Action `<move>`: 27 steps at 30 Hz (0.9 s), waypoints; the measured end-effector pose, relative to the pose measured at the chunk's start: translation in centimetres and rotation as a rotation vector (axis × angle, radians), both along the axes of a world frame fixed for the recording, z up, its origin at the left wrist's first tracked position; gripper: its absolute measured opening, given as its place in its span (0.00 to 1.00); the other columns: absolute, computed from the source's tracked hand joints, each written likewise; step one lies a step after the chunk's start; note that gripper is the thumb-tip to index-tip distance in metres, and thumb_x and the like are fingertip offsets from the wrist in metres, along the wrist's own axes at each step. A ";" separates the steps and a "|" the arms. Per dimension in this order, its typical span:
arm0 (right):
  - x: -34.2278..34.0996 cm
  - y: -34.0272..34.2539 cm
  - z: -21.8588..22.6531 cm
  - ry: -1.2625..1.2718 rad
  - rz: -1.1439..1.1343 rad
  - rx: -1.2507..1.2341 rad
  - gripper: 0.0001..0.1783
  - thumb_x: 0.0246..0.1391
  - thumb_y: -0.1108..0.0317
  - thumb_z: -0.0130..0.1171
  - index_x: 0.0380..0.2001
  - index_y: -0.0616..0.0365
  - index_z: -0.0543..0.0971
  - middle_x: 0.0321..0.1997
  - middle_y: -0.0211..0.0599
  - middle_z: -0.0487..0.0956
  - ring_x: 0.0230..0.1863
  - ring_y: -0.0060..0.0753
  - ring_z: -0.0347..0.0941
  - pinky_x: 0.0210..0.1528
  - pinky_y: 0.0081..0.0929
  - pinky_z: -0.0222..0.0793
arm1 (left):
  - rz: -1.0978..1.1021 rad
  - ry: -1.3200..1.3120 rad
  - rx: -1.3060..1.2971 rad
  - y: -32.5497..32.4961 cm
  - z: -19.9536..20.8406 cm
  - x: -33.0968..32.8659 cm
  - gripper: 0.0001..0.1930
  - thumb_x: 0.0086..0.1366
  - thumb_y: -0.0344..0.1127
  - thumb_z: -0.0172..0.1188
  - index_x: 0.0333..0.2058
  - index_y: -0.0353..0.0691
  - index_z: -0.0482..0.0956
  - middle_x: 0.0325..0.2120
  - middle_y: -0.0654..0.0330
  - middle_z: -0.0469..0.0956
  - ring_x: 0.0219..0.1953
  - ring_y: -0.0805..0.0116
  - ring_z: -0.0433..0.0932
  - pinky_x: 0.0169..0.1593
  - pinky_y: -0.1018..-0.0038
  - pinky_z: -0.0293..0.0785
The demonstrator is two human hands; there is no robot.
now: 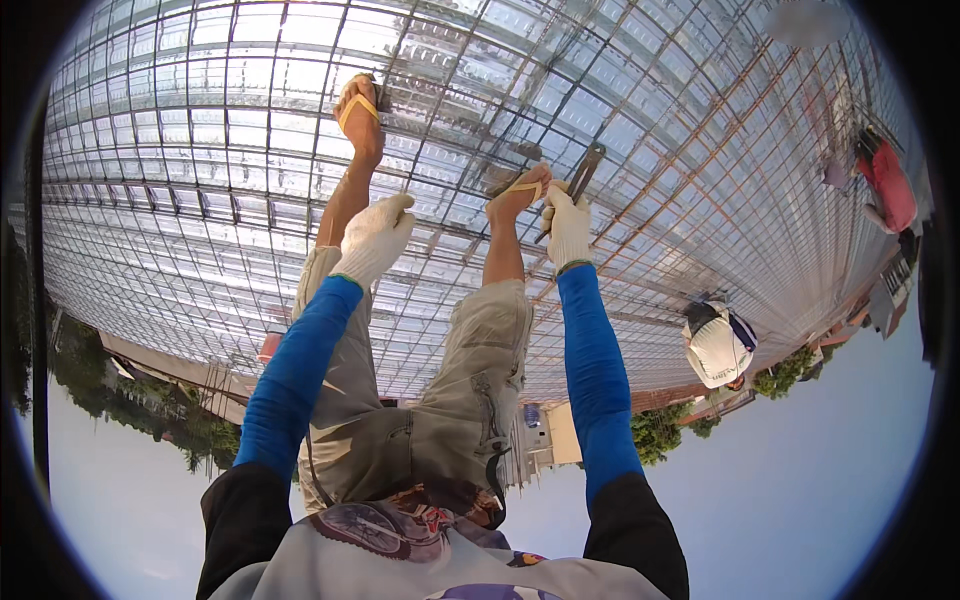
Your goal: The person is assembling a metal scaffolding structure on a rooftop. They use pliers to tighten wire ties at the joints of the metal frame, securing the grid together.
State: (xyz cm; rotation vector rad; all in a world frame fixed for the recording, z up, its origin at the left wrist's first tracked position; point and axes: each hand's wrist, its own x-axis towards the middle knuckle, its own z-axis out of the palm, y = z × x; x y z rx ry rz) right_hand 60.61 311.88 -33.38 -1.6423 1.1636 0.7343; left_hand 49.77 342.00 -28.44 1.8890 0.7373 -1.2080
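Note:
My left hand [376, 240], in a white knit glove, is closed in front of my left knee, above the steel rebar mesh [240, 170]. Whatever is in its fingers is too small or hidden to name. My right hand [567, 228], gloved in white too, is wrapped round dark metal pincers [586, 172], which point up and away beside my right foot. Blue sleeves cover both forearms. Under the pincers, crossing bars form a grid over shiny, ribbed metal decking [440, 75].
My feet, in yellow flip-flops [358, 112], stand apart on the mesh. To the right, a person in a white top [718, 345] bends down. Farther right is another person in red [890, 188]. Rusty brown bars [690, 160] run across the right side.

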 end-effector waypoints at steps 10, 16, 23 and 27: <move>6.6 -1.0 -26.4 -0.301 0.004 -0.104 0.13 0.51 0.75 0.73 0.36 0.58 0.78 0.21 0.29 0.75 0.15 0.25 0.69 0.16 0.27 0.64 | 0.092 -0.123 -0.203 -5.8 -9.2 0.4 0.21 0.73 0.41 0.59 0.59 0.37 0.82 0.47 0.50 0.87 0.40 0.56 0.86 0.48 0.62 0.82; 8.6 -0.9 -33.3 -0.415 0.083 -0.053 0.21 0.46 0.76 0.79 0.35 0.56 0.73 0.19 0.31 0.73 0.14 0.27 0.68 0.16 0.29 0.62 | 0.292 -0.027 -0.230 -7.3 -8.9 0.6 0.20 0.73 0.40 0.62 0.58 0.36 0.82 0.43 0.52 0.86 0.39 0.59 0.86 0.45 0.64 0.81; 6.9 -1.0 -34.1 -0.369 0.232 -0.290 0.20 0.42 0.71 0.81 0.30 0.57 0.75 0.27 0.34 0.79 0.26 0.30 0.73 0.33 0.36 0.71 | 0.351 0.026 -0.239 -8.1 -9.4 0.3 0.20 0.73 0.41 0.63 0.57 0.35 0.83 0.42 0.51 0.86 0.38 0.57 0.86 0.45 0.63 0.81; 7.4 -2.1 -35.0 -0.398 0.122 -0.108 0.20 0.42 0.71 0.81 0.31 0.59 0.75 0.25 0.35 0.78 0.22 0.31 0.74 0.26 0.33 0.70 | 0.347 0.015 -0.269 -8.0 -9.4 0.8 0.18 0.75 0.39 0.61 0.56 0.33 0.83 0.39 0.55 0.86 0.35 0.72 0.82 0.41 0.71 0.79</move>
